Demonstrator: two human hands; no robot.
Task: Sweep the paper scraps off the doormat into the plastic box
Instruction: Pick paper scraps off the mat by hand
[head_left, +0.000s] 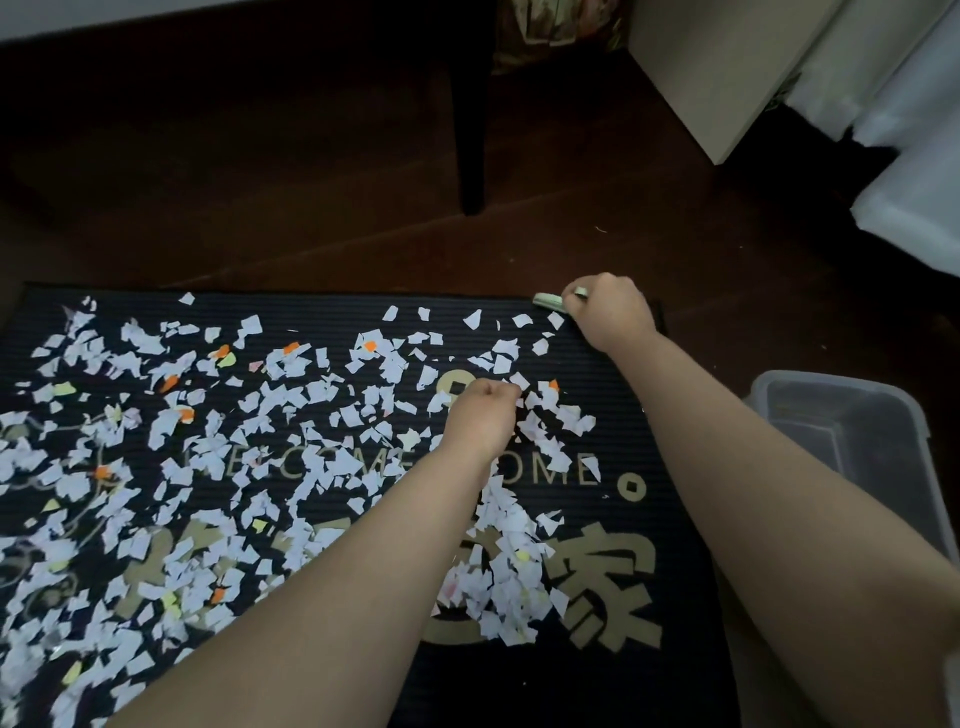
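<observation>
I judge the job barely begun: paper scraps (291, 447) cover most of the doormat (649, 691), thinner at its right edge. The plastic box (919, 441) sits on the floor just right of the mat, with no scraps visible inside. My right hand (610, 312) grips a pale green object (548, 300) at the far right corner. My left hand (480, 415) is clenched mid-mat.

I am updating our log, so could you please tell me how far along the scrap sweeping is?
Barely begun. Done: nothing visible; the plastic box looks empty. In hand: the right hand grips a pale tool at the far edge of the doormat, and the left hand is curled among the paper scraps. Left: scraps cover most of the mat.
</observation>
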